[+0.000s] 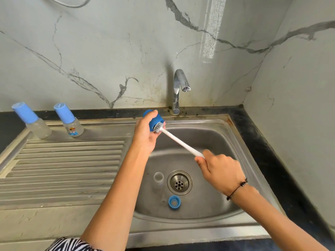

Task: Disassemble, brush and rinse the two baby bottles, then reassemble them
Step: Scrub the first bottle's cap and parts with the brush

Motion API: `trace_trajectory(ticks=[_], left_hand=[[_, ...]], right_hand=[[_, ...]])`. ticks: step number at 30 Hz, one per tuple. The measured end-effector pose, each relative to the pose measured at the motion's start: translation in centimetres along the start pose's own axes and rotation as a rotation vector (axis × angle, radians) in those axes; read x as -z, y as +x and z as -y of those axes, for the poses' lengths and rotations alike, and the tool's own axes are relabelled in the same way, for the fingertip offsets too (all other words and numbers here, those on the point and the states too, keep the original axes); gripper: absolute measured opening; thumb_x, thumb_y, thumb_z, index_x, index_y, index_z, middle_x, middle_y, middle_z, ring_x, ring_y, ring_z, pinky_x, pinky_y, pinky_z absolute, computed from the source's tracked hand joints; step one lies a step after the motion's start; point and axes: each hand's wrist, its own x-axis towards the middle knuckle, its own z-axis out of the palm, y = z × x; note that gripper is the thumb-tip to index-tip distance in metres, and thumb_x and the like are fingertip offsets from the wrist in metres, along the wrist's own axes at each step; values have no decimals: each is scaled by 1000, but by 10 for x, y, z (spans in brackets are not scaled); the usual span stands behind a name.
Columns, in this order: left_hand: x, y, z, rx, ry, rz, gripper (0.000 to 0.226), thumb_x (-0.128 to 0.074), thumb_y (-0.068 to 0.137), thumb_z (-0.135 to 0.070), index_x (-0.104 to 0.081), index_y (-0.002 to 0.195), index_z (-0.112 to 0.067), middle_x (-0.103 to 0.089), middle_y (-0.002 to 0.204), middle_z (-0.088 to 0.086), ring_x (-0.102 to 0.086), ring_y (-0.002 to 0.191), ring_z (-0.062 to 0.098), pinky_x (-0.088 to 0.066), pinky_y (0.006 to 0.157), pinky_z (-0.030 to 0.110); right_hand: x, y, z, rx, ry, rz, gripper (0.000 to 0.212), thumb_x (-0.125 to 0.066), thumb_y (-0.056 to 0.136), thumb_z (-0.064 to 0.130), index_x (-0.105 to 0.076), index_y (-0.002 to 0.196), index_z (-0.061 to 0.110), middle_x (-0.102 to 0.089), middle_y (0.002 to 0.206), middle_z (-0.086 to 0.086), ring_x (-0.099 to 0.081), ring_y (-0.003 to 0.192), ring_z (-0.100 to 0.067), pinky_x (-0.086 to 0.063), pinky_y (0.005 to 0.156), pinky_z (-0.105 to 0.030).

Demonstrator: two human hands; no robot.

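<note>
My left hand (146, 134) grips a blue bottle cap (154, 121) above the back left of the sink basin (217, 142). My right hand (220, 171) holds the white handle of a bottle brush (178, 141), whose bristle head is pushed into the cap's open end. In the basin lie a clear bottle body (158, 180) left of the drain, a blue screw ring (174, 202) and a clear teat (163, 201) beside it. Two assembled bottles with blue caps, one (32, 120) at the far left and another (69, 120) with a printed picture, stand at the back of the drainboard.
A chrome tap (178, 89) rises behind the basin, with no water running. The ribbed steel drainboard (63, 163) stretches left of the basin. Marble walls close in behind and to the right, and a dark counter (257, 134) borders the sink.
</note>
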Motion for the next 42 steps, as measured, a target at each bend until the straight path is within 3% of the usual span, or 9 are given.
trace_trajectory(ticks=[7,13,17,20,25,30,34,36,42], left_hand=[[-5,-10,3,17,-243,104,7,-53,91,-12,-52,85,-16,-64,86,14,-63,59,21,-55,60,26],[-12,-12,2,147,-198,-87,21,-61,89,-28,-45,89,-14,-52,66,7,-53,48,17,-46,46,21],[-11,-14,-2,125,-227,-73,31,-38,97,-35,-46,104,-6,-55,85,17,-57,68,30,-49,74,37],[-5,-18,-6,57,-205,45,21,-40,98,-23,-48,109,-6,-59,94,16,-62,85,35,-45,89,39],[6,-23,-11,61,-181,234,19,-45,91,-17,-49,73,-14,-64,87,9,-69,90,28,-44,97,43],[4,-19,3,118,-294,112,14,-48,89,-14,-44,77,-9,-57,65,7,-58,51,17,-52,57,26],[8,-13,9,157,-138,-40,19,-53,92,-21,-41,80,-13,-50,56,4,-51,46,16,-44,53,25],[7,-12,7,137,-99,-92,24,-52,94,-32,-42,84,-13,-53,56,6,-52,51,18,-42,54,26],[20,-14,-10,64,-314,93,29,-35,99,-22,-46,110,3,-55,106,25,-60,95,39,-45,93,40]], right_hand=[[-12,-5,3,27,482,194,42,-30,97,48,-36,64,23,-43,59,6,-46,63,-19,-40,63,-35],[-10,-2,2,-53,37,59,42,-20,99,48,-47,113,19,-65,96,-6,-63,90,-31,-37,61,-30],[-12,0,1,-37,-39,25,40,-20,99,47,-44,110,17,-65,92,-5,-63,85,-31,-36,57,-30],[-12,-1,-2,-6,314,112,38,-27,97,49,-44,83,18,-55,67,3,-59,69,-26,-37,56,-30],[-6,-14,-3,-37,1071,529,41,-34,99,38,-38,67,12,-35,41,4,-26,29,-12,-24,32,-19],[-9,-15,-2,13,674,406,42,-34,99,42,-37,65,18,-41,51,6,-40,40,-9,-32,44,-25],[-6,-13,3,-48,152,232,41,-25,99,49,-51,94,19,-63,95,-6,-60,92,-30,-37,66,-32],[-6,-12,7,-43,17,159,42,-22,100,48,-49,109,17,-64,101,-7,-61,95,-32,-36,64,-32],[2,-1,6,-8,544,290,43,-33,98,45,-38,67,17,-46,58,1,-46,50,-17,-35,49,-28]])
